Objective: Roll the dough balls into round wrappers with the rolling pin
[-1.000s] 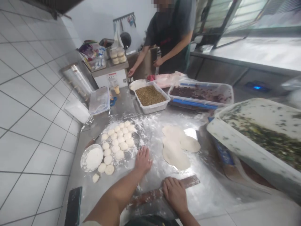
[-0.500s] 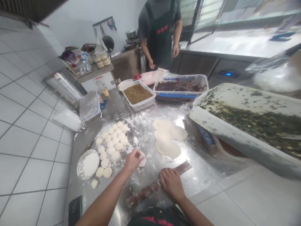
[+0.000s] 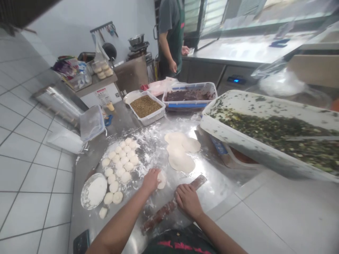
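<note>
- Dough rounds [image 3: 120, 162] lie leftmost, on the floured worktop [image 3: 84, 218].
- Your left hand [image 3: 150, 180] touches the dough disc [image 3: 162, 180] mid-worktop — pinched or not, I can't tell.
- Your right hand [image 3: 188, 199] grips the rolling pin [image 3: 160, 215] — seemingly positioning before rolling; next calls for pin meeting disc.

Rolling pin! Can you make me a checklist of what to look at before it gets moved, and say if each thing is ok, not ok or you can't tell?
1. Right hand on the pin: ok, it lies over it.
2. Left hand at the small dough disc: ok, the fingers touch its edge.
3. Pin clear of the flat sheets: ok, there is a gap.
4. Sheets apart from each other: not ok, they touch or overlap.
5. Flour in the bowl: ok, there is a white heap.
6. Disc's underside floured: cannot tell, it is hidden.
</note>
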The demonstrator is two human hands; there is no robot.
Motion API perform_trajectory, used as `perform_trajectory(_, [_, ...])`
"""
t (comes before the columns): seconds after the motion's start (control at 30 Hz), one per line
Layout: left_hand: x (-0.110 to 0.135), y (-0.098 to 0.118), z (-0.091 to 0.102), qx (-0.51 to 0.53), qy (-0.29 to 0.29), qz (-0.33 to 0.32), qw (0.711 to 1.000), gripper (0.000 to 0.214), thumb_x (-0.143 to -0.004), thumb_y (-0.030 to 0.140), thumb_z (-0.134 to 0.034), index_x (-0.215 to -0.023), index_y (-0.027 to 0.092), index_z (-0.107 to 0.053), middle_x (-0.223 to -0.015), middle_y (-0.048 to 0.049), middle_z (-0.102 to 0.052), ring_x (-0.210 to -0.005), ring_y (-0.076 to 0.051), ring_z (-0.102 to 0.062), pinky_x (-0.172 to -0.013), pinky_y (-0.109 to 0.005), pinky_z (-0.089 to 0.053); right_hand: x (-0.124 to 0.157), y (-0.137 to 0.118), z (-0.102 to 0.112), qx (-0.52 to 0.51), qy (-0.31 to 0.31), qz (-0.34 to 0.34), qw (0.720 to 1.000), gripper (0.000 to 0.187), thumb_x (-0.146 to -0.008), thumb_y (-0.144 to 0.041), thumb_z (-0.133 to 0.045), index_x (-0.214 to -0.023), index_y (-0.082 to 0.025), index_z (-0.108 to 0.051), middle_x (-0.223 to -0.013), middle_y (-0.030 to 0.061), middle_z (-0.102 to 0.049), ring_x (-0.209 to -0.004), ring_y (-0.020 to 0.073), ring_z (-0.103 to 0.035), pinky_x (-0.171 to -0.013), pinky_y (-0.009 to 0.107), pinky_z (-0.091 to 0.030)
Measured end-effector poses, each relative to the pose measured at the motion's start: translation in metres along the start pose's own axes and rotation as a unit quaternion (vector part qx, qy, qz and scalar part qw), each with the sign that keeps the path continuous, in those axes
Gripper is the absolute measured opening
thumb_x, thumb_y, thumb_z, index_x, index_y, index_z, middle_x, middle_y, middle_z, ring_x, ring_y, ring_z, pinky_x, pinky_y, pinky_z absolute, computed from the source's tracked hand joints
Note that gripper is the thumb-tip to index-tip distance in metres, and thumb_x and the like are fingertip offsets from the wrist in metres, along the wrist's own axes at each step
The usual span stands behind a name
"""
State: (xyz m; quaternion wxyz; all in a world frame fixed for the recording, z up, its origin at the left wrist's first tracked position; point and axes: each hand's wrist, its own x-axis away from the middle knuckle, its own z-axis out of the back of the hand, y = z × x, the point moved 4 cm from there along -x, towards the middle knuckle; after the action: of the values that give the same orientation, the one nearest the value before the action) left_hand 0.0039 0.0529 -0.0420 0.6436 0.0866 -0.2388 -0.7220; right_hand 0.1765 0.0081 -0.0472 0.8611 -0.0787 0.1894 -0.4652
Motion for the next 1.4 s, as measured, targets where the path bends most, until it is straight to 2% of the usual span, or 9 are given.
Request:
perform_trajectory(0.17, [0.006,-0.007,0.017,0.001,-0.023,0.015,1.000,0.011,-0.068,0.022,-0.053,-0.078,0.020,-0.056,-0.080,-0.0004,-0.054,-0.078,-0.014,-0.050,-0.071,-0.025,-0.038,0.000,0.002,-0.001,-0.005,-0.003,-0.002,1.000,0.022,-0.081,-0.021,-0.035,-0.068,-0.017,-0.052,-0.070,0.0034,-0.049,-0.073,0.0163,-0.041,-0.074,0.032,-0.026])
perform_trajectory(0.33, [0.010,-0.001,0.016,-0.004,0.019,0.039,0.999,0.052,-0.053,0.034,-0.067,-0.099,0.020,-0.047,-0.107,-0.0059,-0.045,-0.102,-0.022,-0.038,-0.085,-0.031,-0.031,-0.001,0.002,-0.002,-0.007,0.001,-0.004,1.000,0.022,-0.080,-0.022,-0.035,-0.067,-0.017,-0.052,-0.070,0.0032,-0.049,-0.073,0.0160,-0.041,-0.075,0.032,-0.026])
perform_trajectory(0.47, [0.006,0.004,0.009,-0.008,0.034,0.071,0.997,0.034,-0.060,0.031,-0.062,-0.087,0.018,-0.048,-0.096,-0.0065,-0.048,-0.093,-0.022,-0.042,-0.081,-0.033,-0.032,-0.001,0.002,0.001,-0.004,0.008,-0.004,1.000,0.023,-0.080,-0.021,-0.034,-0.066,-0.017,-0.052,-0.068,0.0032,-0.048,-0.073,0.0159,-0.041,-0.075,0.032,-0.026])
perform_trajectory(0.6, [0.012,0.021,0.009,0.006,0.013,0.019,1.000,0.018,-0.068,0.021,-0.053,-0.085,0.021,-0.047,-0.087,-0.0005,-0.051,-0.086,-0.015,-0.045,-0.077,-0.026,-0.034,0.000,0.002,0.003,-0.006,0.008,-0.003,1.000,0.023,-0.080,-0.022,-0.034,-0.066,-0.017,-0.051,-0.069,0.0030,-0.048,-0.073,0.0159,-0.041,-0.075,0.032,-0.026])
perform_trajectory(0.73, [0.015,0.028,0.010,0.016,-0.019,-0.012,1.000,0.019,-0.066,0.028,-0.057,-0.082,0.024,-0.050,-0.085,0.0011,-0.053,-0.083,-0.015,-0.046,-0.074,-0.025,-0.035,0.001,0.003,0.001,-0.008,-0.002,-0.006,1.000,0.022,-0.081,-0.022,-0.034,-0.068,-0.017,-0.051,-0.071,0.0030,-0.048,-0.075,0.0163,-0.041,-0.076,0.033,-0.025])
perform_trajectory(0.9, [0.005,0.018,-0.003,0.009,-0.001,0.041,0.999,0.034,-0.061,0.033,-0.062,-0.090,0.019,-0.050,-0.101,-0.0057,-0.048,-0.098,-0.021,-0.040,-0.085,-0.033,-0.030,0.010,0.006,0.004,-0.004,-0.008,-0.009,1.000,0.021,-0.081,-0.022,-0.035,-0.069,-0.017,-0.051,-0.072,0.0033,-0.048,-0.076,0.0168,-0.041,-0.077,0.034,-0.025])
perform_trajectory(1.1, [0.004,0.024,-0.038,0.044,-0.071,0.104,0.991,0.034,-0.057,0.032,-0.064,-0.085,0.017,-0.050,-0.079,-0.0018,-0.058,-0.071,-0.015,-0.052,-0.065,-0.025,-0.039,-0.016,0.011,0.008,0.029,-0.007,-0.059,0.998,0.022,-0.083,-0.023,-0.033,-0.073,-0.015,-0.051,-0.074,0.0062,-0.047,-0.077,0.0190,-0.040,-0.071,0.034,-0.025])
perform_trajectory(1.23, [0.002,0.021,-0.033,0.043,-0.085,0.134,0.986,0.020,-0.070,0.031,-0.051,-0.083,0.017,-0.056,-0.084,-0.0060,-0.060,-0.081,-0.019,-0.053,-0.071,-0.028,-0.038,-0.048,0.009,0.002,0.046,0.002,-0.084,0.995,0.025,-0.085,-0.024,-0.028,-0.081,-0.012,-0.050,-0.081,0.0101,-0.047,-0.082,0.0214,-0.038,-0.069,0.034,-0.025])
perform_trajectory(1.4, [0.016,0.005,-0.018,0.039,-0.114,0.164,0.979,0.022,-0.071,0.029,-0.049,-0.085,0.015,-0.058,-0.087,-0.0064,-0.062,-0.083,-0.019,-0.053,-0.072,-0.028,-0.038,-0.021,0.003,0.008,0.037,-0.013,-0.046,0.998,0.018,-0.081,-0.025,-0.038,-0.070,-0.016,-0.050,-0.072,0.0050,-0.047,-0.076,0.0182,-0.039,-0.071,0.033,-0.026])
